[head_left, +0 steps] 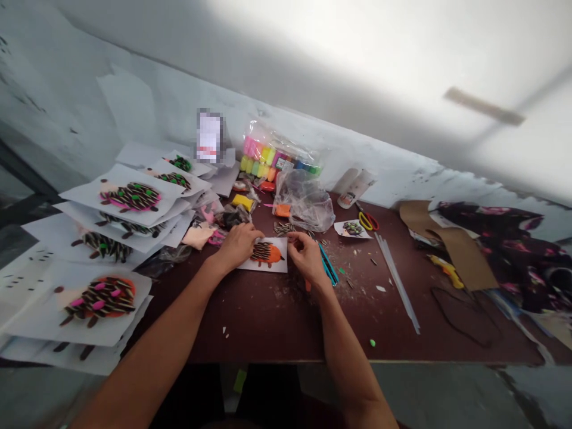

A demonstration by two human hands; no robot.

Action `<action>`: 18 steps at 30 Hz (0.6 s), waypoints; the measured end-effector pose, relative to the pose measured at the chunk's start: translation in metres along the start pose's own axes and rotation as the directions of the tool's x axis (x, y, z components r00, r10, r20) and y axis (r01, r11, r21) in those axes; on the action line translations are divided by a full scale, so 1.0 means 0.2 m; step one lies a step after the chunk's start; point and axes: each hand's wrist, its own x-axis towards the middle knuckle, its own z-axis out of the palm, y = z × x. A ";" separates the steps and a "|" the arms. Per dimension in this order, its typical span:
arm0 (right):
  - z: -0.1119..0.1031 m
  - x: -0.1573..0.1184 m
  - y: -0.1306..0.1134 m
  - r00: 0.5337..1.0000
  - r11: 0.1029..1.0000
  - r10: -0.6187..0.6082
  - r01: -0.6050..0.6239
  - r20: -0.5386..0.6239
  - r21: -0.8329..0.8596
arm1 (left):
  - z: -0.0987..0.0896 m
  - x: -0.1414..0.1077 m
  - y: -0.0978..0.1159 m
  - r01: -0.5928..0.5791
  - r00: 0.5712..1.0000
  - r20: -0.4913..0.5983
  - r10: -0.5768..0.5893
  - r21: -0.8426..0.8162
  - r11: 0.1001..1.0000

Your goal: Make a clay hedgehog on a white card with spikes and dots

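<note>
A small white card (267, 255) with an orange hedgehog shape and dark stripes lies flat on the dark brown tabletop (277, 322), well back from the tabletop's near edge. The left hand (239, 243) rests on the card's left end, fingers curled together and pressing down on it. The right hand (306, 253) sits at the card's right edge, its fingertips (292, 238) pinched together at the card's upper right corner; what lies between them is too small to tell. Just right of the card, touching the right hand, lie blue-handled scissors (328, 265).

Behind the card a small heap of dark striped seeds (283, 228) sits beside a crumpled clear plastic bag (306, 202), and further back stands a pack of coloured clay tubs (279, 158). Left of the card, stacked white sheets with finished hedgehogs (129, 199) overhang the tabletop's left edge, crowding that side. Right of the card lie a smaller hedgehog card (353, 229), red-and-yellow scissors (369, 221) and a long clear strip (397, 280) running towards the near edge. Beyond that, brown cardboard (451, 238) and a yellow utility knife (447, 271) lie near dark flowered cloth (504, 250) at the right end.

Between the card and the near edge the tabletop is open, with only crumbs and a green clay bead (372, 342).
</note>
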 end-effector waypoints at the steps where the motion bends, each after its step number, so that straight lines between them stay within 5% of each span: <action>1: 0.00 0.00 -0.01 1.000 1.000 -0.005 0.005 -0.004 0.017 | 0.00 0.00 0.00 0.001 1.000 0.000 -0.001 -0.006 1.000; 18: 0.07 -0.03 -0.01 0.990 0.979 -0.117 0.128 0.073 -0.160 | 0.09 0.02 -0.05 -0.071 0.995 -0.084 0.059 -0.146 0.987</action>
